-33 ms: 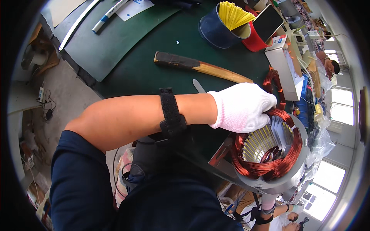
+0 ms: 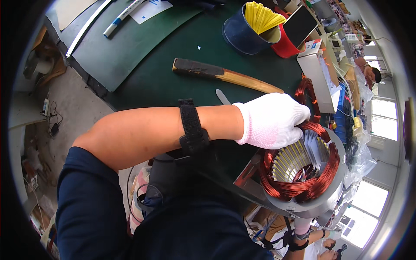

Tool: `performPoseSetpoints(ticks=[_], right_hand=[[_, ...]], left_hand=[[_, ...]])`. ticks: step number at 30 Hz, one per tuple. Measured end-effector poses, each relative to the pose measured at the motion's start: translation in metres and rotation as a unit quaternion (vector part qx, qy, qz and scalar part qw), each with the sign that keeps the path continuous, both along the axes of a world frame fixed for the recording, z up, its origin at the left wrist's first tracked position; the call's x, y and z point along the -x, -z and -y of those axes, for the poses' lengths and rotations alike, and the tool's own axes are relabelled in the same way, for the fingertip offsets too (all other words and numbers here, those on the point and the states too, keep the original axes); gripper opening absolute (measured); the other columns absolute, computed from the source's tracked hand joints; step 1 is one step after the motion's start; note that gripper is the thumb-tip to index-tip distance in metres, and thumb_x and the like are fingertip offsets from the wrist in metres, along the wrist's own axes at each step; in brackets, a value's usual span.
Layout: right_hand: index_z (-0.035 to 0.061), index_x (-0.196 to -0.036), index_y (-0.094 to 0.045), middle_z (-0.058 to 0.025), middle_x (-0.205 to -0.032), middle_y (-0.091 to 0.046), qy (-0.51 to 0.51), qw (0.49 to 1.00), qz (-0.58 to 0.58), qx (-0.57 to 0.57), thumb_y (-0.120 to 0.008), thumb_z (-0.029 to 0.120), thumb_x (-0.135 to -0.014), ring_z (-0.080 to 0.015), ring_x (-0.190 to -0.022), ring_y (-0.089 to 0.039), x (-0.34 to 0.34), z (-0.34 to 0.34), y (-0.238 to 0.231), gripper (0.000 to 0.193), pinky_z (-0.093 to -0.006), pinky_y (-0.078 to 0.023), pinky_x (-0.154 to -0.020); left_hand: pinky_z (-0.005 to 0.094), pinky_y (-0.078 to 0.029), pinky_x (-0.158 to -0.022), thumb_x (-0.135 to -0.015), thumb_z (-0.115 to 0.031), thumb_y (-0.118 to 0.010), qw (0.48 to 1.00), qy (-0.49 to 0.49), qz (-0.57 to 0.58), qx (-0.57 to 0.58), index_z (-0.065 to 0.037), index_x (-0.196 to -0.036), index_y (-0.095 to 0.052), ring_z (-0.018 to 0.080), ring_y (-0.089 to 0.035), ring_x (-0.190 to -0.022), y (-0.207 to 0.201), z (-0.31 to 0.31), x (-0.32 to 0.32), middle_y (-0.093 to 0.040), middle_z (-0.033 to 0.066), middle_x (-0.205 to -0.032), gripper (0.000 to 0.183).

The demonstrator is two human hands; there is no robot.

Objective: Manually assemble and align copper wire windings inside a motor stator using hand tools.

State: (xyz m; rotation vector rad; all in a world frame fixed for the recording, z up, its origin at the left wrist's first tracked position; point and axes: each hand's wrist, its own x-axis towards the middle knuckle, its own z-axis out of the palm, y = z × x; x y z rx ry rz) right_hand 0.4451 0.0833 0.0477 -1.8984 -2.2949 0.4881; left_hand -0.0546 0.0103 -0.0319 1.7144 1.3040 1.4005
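Note:
In front of me on the right stands a motor stator, a grey metal ring. Reddish copper windings loop around its opening. Yellow slot liners line the inner wall, and pale insulation sheets stand up inside. My left hand, in a white knit glove, is closed at the far-left edge of the stator. A copper wire bundle passes between its finger and thumb; its fingertips are partly hidden. My right hand shows only as a pinkish glove cuff below the stator, its fingers hidden.
Beyond my left hand lie a worn wooden stick and a flat pale blade. Farther off are a blue cup of yellow strips, a red container, a phone, a white box and a loose copper coil.

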Motion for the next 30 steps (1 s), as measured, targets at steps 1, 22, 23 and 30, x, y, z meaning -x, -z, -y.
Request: performPoseSetpoints(ticks=[1,22,23,30], right_hand=[[-0.0061,-0.115,-0.07,-0.0125,-0.109,-0.074,0.0,1.0,0.0,-0.005,-0.057,0.004,-0.098,-0.0205,-0.095,-0.068,0.005,-0.001,0.001,0.024,-0.0342,-0.05,-0.085],[-0.0061,-0.118,-0.07,-0.013,-0.112,-0.073,-0.074,0.996,-0.015,-0.037,-0.058,0.004,-0.098,-0.0211,-0.099,-0.067,0.06,-0.044,0.002,0.025,-0.0347,-0.05,-0.088],[-0.0061,-0.118,-0.07,-0.013,-0.113,-0.073,-0.074,0.996,-0.014,-0.04,-0.058,0.004,-0.098,-0.0212,-0.099,-0.067,0.069,-0.042,0.001,0.025,-0.0348,-0.05,-0.088],[-0.0062,-0.118,-0.069,-0.0132,-0.114,-0.073,-0.088,0.995,-0.012,-0.051,-0.058,0.004,-0.098,-0.0214,-0.101,-0.067,0.125,-0.041,0.013,0.026,-0.0349,-0.049,-0.089]], left_hand=[[0.0499,-0.054,-0.079,-0.095,-0.019,-0.066,1.0,0.004,0.0,0.001,0.002,-0.114,-0.065,0.0445,-0.07,-0.088,-0.002,-0.001,-0.001,-0.07,0.0259,-0.089,0.028],[0.0416,-0.055,-0.085,-0.093,-0.028,-0.071,0.99,0.05,0.088,0.102,0.007,-0.113,-0.072,0.0359,-0.072,-0.09,-0.012,-0.004,0.006,-0.073,0.024,-0.092,0.04],[0.0414,-0.055,-0.085,-0.093,-0.029,-0.071,0.989,0.053,0.093,0.105,0.007,-0.112,-0.072,0.0359,-0.072,-0.091,-0.013,-0.005,0.006,-0.073,0.0243,-0.093,0.04],[0.0415,-0.055,-0.085,-0.092,-0.031,-0.072,0.985,0.053,0.092,0.136,0.006,-0.111,-0.072,0.0342,-0.072,-0.09,-0.014,-0.007,0.004,-0.073,0.0233,-0.091,0.042]])
